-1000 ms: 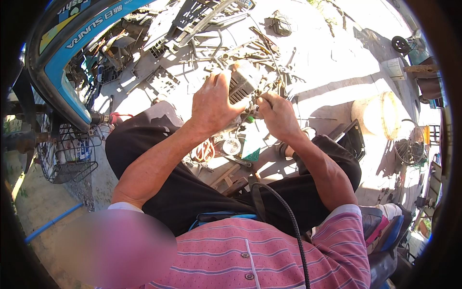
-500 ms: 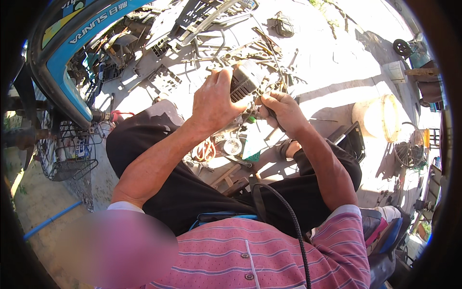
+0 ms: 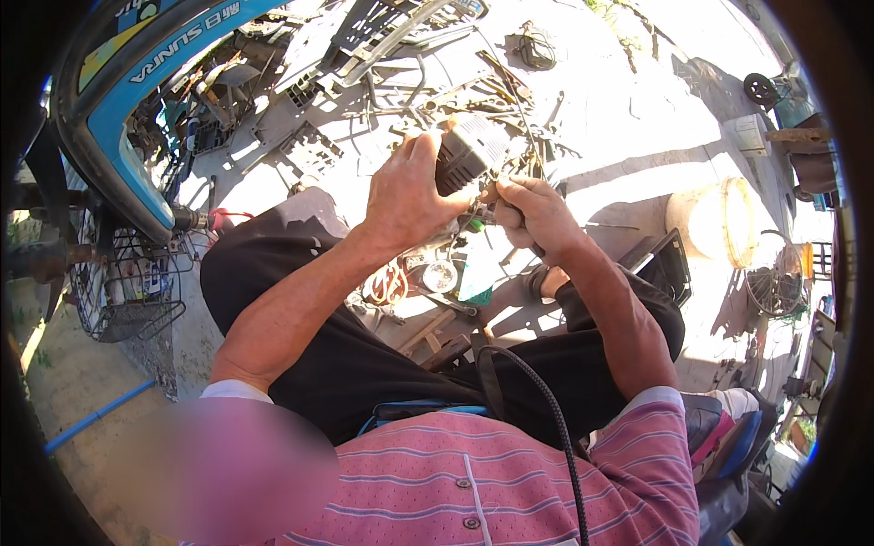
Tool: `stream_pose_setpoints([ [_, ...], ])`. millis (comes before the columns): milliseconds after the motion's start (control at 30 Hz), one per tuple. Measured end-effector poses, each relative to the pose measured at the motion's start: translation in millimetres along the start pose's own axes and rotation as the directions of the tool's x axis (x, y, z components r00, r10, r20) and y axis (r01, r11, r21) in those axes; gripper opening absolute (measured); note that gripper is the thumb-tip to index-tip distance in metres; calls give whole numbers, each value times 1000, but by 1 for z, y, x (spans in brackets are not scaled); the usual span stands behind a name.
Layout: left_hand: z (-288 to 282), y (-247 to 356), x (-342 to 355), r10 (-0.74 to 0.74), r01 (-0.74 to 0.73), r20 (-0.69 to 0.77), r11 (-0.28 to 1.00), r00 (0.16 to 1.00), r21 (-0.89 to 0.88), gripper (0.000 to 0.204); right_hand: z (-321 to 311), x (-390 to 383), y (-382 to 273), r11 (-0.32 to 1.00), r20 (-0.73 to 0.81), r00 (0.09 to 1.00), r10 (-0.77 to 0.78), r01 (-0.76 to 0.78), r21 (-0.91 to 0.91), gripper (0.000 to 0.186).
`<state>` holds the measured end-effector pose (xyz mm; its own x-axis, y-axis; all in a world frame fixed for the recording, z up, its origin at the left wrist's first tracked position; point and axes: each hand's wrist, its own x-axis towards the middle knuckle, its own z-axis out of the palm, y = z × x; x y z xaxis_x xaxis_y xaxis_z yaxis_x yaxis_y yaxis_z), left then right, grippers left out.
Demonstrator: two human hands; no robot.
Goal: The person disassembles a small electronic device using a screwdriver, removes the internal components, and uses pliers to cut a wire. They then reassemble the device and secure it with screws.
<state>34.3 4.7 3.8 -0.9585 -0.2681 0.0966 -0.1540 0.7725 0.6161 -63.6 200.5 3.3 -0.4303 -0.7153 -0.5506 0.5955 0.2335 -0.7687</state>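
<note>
My left hand is wrapped round a dark, ribbed, box-shaped device, thumb along its lower edge and fingers over its left side. The device is tilted, with its finned top in sunlight. Close against its right lower corner, my right hand is closed, thumb and forefinger pinched together. What lies between those fingertips is too small to make out. Below the hands, on the ground, are a coil of reddish cord, a round clear-topped part and a green piece.
Metal frames and scrap spread over the ground ahead. A blue vehicle panel stands at upper left, above a wire basket. To the right are a pale bucket and a black tray. A dark bag lies farther off.
My right hand has turned slightly at the device's corner, and the dark handle-like shape under its fingers now shows less. The device has shifted only a little in my left hand.
</note>
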Motion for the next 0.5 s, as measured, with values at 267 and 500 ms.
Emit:
stream_pose_setpoints([
  [267, 0, 1, 0, 1, -2, -29, 1000, 1000, -18, 70, 4, -3, -2, 979, -27, 997, 76, -70, 191, 27],
  [500, 2, 0, 1, -84, 83, 27, 996, 996, 14, 68, 5, 5, 10, 793, -230, 929, -291, 99, -601, 26],
])
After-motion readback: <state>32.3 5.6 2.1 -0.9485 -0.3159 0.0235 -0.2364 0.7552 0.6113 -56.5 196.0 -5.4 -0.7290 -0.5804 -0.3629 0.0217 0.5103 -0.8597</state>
